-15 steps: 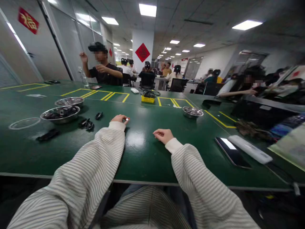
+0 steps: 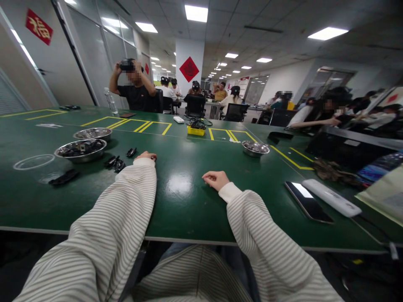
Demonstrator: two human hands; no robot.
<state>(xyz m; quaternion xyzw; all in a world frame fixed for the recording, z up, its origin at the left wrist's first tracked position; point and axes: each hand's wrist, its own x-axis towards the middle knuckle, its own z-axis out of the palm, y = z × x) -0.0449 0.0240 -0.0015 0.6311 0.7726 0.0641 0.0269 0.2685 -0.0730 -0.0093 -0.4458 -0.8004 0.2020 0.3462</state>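
Observation:
My left hand (image 2: 146, 156) rests low over the green table with its fingers curled down. Whatever is in its fingers is hidden from me. Just left of it lie several small black pieces (image 2: 131, 152), and a further black cluster (image 2: 115, 163) sits nearer to my sleeve. My right hand (image 2: 216, 179) lies on the tabletop, fingers bent and together, with nothing visible in them. Two steel bowls stand to the left: the front bowl (image 2: 75, 158) holds dark parts, while the rear bowl (image 2: 92, 131) is partly behind it.
A steel bowl (image 2: 255, 153) with parts stands at the right. A yellow box (image 2: 195, 131) of black cables is mid-table. On the right lie a phone (image 2: 307, 205) and a white device (image 2: 333, 199). A clear ring (image 2: 33, 162) is far left. A person (image 2: 135, 90) sits opposite.
My left hand has moved left toward the black pieces; the small orange-and-white thing in its fingers no longer shows. My right hand stayed put. The person opposite raised both hands to their headset.

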